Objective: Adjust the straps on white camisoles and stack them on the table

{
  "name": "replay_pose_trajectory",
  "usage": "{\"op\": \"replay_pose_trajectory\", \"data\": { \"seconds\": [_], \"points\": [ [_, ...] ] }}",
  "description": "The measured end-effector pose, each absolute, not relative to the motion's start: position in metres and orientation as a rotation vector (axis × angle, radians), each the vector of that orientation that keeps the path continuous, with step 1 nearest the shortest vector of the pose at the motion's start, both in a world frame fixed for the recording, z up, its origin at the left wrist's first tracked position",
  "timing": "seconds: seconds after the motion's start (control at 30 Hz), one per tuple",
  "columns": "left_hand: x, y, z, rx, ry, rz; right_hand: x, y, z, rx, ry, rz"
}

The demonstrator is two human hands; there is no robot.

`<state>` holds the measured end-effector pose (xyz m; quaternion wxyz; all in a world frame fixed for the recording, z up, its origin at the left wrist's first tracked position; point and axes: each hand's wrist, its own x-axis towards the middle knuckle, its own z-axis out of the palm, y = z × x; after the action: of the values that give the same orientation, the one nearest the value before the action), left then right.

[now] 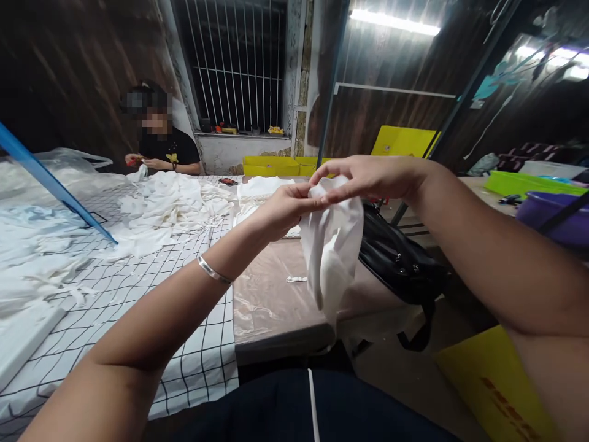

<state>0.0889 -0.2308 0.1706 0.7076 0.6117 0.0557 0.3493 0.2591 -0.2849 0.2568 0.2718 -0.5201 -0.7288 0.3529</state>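
Two hands pinch our white cloth piece (334, 245) at twelve o'clock: left hand (288, 209), right hand (363, 178); it hangs limp, light, probably best held by its top edge.

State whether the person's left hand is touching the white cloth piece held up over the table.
Touching. The head view shows the left hand pinching the top edge of the white cloth piece, beside the right hand, which grips the same edge.

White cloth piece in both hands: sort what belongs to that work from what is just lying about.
In hand:
white cloth piece
left hand
right hand
white cloth pile

Lying about:
black bag
yellow bins
purple basin
green tray
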Motion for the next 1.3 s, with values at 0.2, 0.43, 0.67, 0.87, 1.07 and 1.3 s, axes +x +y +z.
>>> {"op": "replay_pose_trajectory", "data": {
  "seconds": [0.2, 0.43, 0.67, 0.87, 1.07, 1.3],
  "points": [
    [0.066, -0.224, 0.161, 1.516, 0.187, 0.364, 0.282, -0.285, 0.260, -1.542, -1.909, 0.998],
    [0.042, -0.212, 0.163, 1.340, -0.011, 0.680, 0.311, -0.289, 0.271, -1.601, -1.821, 0.959],
    [0.031, -0.212, 0.167, 1.634, 0.116, 0.326, 0.302, -0.297, 0.299, -1.061, -1.491, 0.894],
    [-0.008, -0.200, 0.196, 1.789, 0.094, 0.516, 0.324, -0.301, 0.300, -1.193, -1.381, 0.824],
    [0.047, -0.227, 0.208, 1.712, 0.061, 1.041, 0.300, -0.295, 0.308, -1.179, -1.467, 0.799],
    [0.127, -0.242, 0.206, 1.602, -0.040, 0.933, 0.279, -0.298, 0.334, -1.280, -1.731, 0.827]
  ]
}}
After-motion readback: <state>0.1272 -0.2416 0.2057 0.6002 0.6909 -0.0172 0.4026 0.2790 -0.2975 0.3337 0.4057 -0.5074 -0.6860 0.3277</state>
